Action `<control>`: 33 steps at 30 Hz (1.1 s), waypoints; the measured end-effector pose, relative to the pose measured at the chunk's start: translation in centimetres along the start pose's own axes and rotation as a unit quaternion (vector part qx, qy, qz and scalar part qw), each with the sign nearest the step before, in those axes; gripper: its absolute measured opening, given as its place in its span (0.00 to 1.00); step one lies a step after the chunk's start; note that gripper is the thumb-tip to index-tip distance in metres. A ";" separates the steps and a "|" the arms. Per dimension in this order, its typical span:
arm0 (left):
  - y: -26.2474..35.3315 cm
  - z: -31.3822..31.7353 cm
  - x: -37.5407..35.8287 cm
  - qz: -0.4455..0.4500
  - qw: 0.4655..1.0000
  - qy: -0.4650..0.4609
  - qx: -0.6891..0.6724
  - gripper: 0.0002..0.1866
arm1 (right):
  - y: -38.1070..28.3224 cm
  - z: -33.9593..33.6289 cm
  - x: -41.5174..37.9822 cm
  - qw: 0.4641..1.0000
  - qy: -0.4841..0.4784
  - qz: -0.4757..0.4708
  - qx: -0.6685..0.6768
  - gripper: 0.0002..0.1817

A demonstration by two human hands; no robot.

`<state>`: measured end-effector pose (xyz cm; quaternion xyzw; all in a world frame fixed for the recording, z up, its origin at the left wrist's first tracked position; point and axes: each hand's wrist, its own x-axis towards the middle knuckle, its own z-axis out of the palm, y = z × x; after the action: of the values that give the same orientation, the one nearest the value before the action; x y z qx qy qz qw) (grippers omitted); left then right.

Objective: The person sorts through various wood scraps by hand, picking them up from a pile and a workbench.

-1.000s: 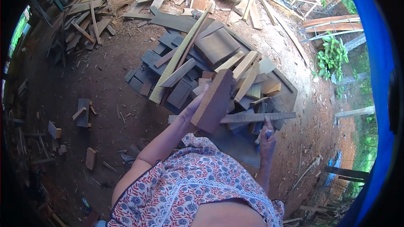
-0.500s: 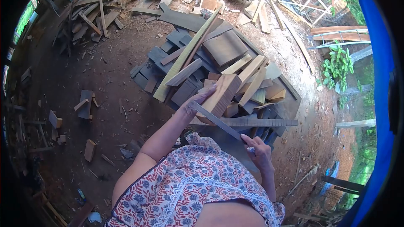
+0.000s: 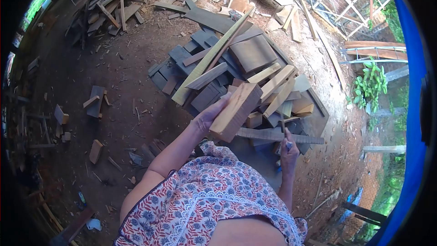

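My left hand (image 3: 213,114) grips a rectangular wooden block (image 3: 234,111), tan-faced, one side darker. My right hand (image 3: 288,151) is closed around a narrow blade (image 3: 282,122).

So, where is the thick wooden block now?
The thick wooden block is in the left hand, near the head view's centre, left of the right hand.

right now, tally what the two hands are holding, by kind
Wood block: 1, in the left hand
Thin tool: 1, in the right hand
Total: 2
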<state>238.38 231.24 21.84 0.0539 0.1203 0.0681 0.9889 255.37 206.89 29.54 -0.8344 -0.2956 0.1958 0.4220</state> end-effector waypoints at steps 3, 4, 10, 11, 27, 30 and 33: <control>0.6 -0.1 0.6 0.036 0.998 -0.025 -0.035 0.25 | -1.0 0.4 -1.3 0.993 -0.100 -0.069 0.000 0.20; 0.6 0.2 0.7 0.055 0.998 -0.001 0.010 0.26 | -1.7 1.1 -1.4 0.988 -0.087 -0.129 -0.019 0.19; -3.0 2.8 1.3 0.075 0.993 -0.087 -0.021 0.29 | -2.2 2.7 -2.3 0.985 -0.156 -0.060 0.037 0.19; -3.6 4.1 1.3 0.065 0.988 -0.125 -0.062 0.30 | -2.4 2.9 -2.6 0.984 -0.161 -0.069 0.035 0.19; -1.8 2.4 1.4 0.018 0.999 -0.039 0.007 0.34 | 2.1 -0.5 -0.7 0.995 -0.054 -0.035 -0.076 0.20; -2.6 2.6 1.0 -0.037 0.997 -0.040 -0.061 0.34 | 4.4 -2.8 1.8 0.990 0.115 -0.032 -0.077 0.20; -3.9 1.6 1.3 0.015 0.998 -0.054 -0.042 0.34 | 4.4 -3.9 1.2 0.996 0.085 0.004 -0.030 0.22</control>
<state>240.53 227.44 22.59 0.0173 0.0633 0.0848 0.9942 259.97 203.35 28.00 -0.8615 -0.2610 0.1168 0.4196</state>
